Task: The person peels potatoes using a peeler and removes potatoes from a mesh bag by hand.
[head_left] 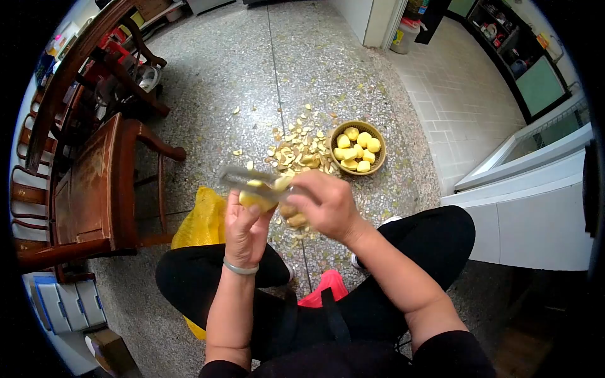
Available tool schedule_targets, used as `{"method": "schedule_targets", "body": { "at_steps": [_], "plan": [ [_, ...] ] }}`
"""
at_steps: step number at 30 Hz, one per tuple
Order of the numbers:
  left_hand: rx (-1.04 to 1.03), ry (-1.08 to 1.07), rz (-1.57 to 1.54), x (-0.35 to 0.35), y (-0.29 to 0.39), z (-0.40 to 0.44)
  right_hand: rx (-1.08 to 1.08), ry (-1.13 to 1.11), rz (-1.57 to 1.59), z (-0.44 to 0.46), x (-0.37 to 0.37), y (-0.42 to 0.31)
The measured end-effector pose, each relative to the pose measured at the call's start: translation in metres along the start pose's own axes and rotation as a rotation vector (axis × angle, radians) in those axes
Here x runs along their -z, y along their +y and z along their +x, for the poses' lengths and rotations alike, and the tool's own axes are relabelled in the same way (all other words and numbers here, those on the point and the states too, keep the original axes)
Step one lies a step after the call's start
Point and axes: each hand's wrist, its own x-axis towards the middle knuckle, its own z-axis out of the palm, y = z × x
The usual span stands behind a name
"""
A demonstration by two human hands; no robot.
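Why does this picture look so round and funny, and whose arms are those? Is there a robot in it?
No robot here! A person wears a camera on their head, pointing forward and down, so we see roughly what they see. The picture looks bent, with dark corners. Those are the person's own arms.

Their left hand holds a yellow potato. Their right hand holds a grey tool, a bit too blurry to name for sure.

On the speckled floor lie lots of peelings. Beside them is a round basket with pale yellow peeled potatoes inside. A yellow bag lies near the wooden chair.
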Motion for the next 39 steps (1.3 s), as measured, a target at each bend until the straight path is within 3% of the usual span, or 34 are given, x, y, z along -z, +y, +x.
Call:
{"method": "schedule_targets", "body": {
  "at_steps": [4,9,12,13,17,24,28,31,39],
  "plan": [
    [-0.044,0.045,0.105,0.0,-0.001,-0.001,-0.038,-0.098,-0.04,-0.005,-0.001,0.011],
    [-0.03,-0.012,-0.002,0.001,0.009,-0.002,-0.358,-0.132,-0.054,-0.009,0.004,0.039],
    [-0.018,0.013,-0.089,0.007,0.0,0.001,-0.368,-0.084,0.096,-0.003,0.005,0.014],
    [-0.042,-0.01,-0.083,0.005,-0.001,0.002,-0.177,-0.039,0.036,-0.002,0.003,0.011],
    [-0.047,-0.024,-0.058,0.005,-0.003,0.001,0.014,-0.009,-0.025,0.0,-0.002,-0.011],
    [-0.066,-0.018,-0.098,0.007,0.01,-0.001,-0.369,-0.104,-0.011,-0.01,-0.003,0.035],
    [-0.044,0.034,-0.162,0.005,0.002,0.0,-0.306,-0.065,0.131,-0.005,-0.004,0.009],
    [-0.019,0.021,-0.099,0.003,-0.003,0.0,-0.026,-0.014,0.005,0.001,-0.001,-0.01],
    [-0.025,-0.023,-0.078,0.007,0.004,0.002,-0.21,-0.173,0.074,-0.007,0.007,0.03]
  ]
}}
